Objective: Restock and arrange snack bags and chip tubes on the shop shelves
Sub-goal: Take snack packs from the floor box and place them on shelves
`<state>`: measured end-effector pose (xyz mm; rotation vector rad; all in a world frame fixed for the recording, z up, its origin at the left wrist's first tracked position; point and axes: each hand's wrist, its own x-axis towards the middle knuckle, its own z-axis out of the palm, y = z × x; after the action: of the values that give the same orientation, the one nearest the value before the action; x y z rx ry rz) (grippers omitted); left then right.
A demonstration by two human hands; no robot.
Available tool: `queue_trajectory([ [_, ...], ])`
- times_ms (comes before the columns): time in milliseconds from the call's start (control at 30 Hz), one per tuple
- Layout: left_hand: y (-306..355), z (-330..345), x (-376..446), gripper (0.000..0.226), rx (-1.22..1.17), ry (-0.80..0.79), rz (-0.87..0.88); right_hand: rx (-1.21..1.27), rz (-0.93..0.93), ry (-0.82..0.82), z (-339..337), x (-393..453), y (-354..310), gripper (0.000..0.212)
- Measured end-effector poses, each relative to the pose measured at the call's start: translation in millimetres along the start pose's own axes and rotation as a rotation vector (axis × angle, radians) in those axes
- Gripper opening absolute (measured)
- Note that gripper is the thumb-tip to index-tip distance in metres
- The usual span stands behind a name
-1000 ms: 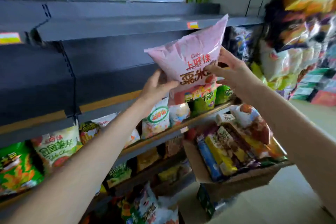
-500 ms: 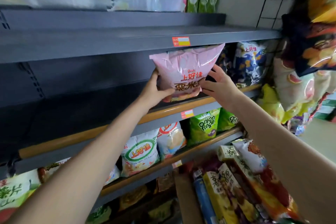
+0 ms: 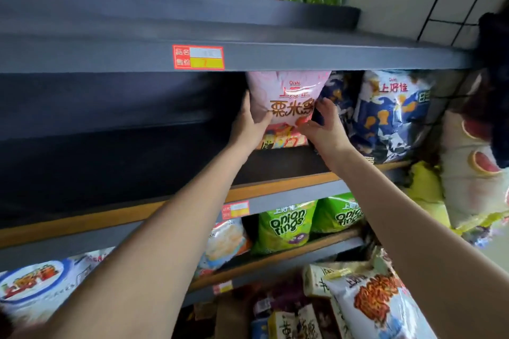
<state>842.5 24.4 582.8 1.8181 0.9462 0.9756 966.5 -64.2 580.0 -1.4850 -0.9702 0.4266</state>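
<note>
A pink snack bag (image 3: 286,99) stands upright deep on the dark middle shelf (image 3: 137,173), its top hidden behind the shelf edge above. My left hand (image 3: 249,121) grips its left side and my right hand (image 3: 323,125) presses its right lower side. Blue and white snack bags (image 3: 391,113) stand right beside it on the same shelf.
The shelf left of the pink bag is bare. Green onion ring bags (image 3: 286,226) and other packets fill the shelf below. A cardboard box of snacks (image 3: 358,308) sits at the bottom right. More bags hang on a wire rack (image 3: 473,162) at the right.
Both hands have pushed the pink bag up and back from in front of the shelves onto the middle shelf, and it now stands upright next to the blue bags.
</note>
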Motion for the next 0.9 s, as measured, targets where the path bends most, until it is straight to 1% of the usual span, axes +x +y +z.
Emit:
queue_trajectory([
  [67,2,17,13,0.07,0.03,0.042,-0.004,-0.136,-0.095,-0.042,-3,9,9,0.081],
  [133,-1,32,23,0.071,0.035,0.085,-0.032,-0.354,-0.177,-0.113,-2,20,16,0.071],
  [200,-6,39,32,0.072,0.011,0.11,-0.079,-0.542,-0.197,-0.19,2,27,18,0.061],
  [267,-10,39,38,0.068,-0.033,0.113,-0.12,-0.636,-0.213,-0.207,11,31,16,0.063],
  [333,-12,36,43,0.064,-0.072,0.121,-0.124,-0.711,-0.225,-0.177,20,34,16,0.073],
  [433,-9,32,49,0.059,-0.037,0.165,-0.065,-0.757,-0.224,-0.107,27,40,9,0.087],
  [500,-10,29,51,0.058,0.014,0.176,-0.021,-0.772,-0.239,-0.079,29,48,4,0.084],
  [567,-16,29,51,0.059,0.072,0.134,0.019,-0.776,-0.229,-0.118,31,64,0,0.075],
  [633,-23,30,54,0.06,0.222,0.076,0.043,-0.743,-0.162,-0.204,31,83,-1,0.075],
  [700,-28,27,58,0.063,0.425,0.065,-0.002,-0.712,-0.093,-0.253,32,97,1,0.079],
  [733,-31,25,61,0.064,0.48,0.056,-0.051,-0.69,-0.067,-0.24,34,101,3,0.079],
  [800,-37,22,67,0.065,0.503,0.047,-0.117,-0.649,-0.015,-0.185,38,107,6,0.078],
  [867,-41,19,73,0.068,0.449,0.055,-0.116,-0.611,0.009,-0.144,42,104,10,0.081],
  [900,-41,19,75,0.071,0.4,0.048,-0.103,-0.602,-0.019,-0.118,44,101,13,0.082],
])
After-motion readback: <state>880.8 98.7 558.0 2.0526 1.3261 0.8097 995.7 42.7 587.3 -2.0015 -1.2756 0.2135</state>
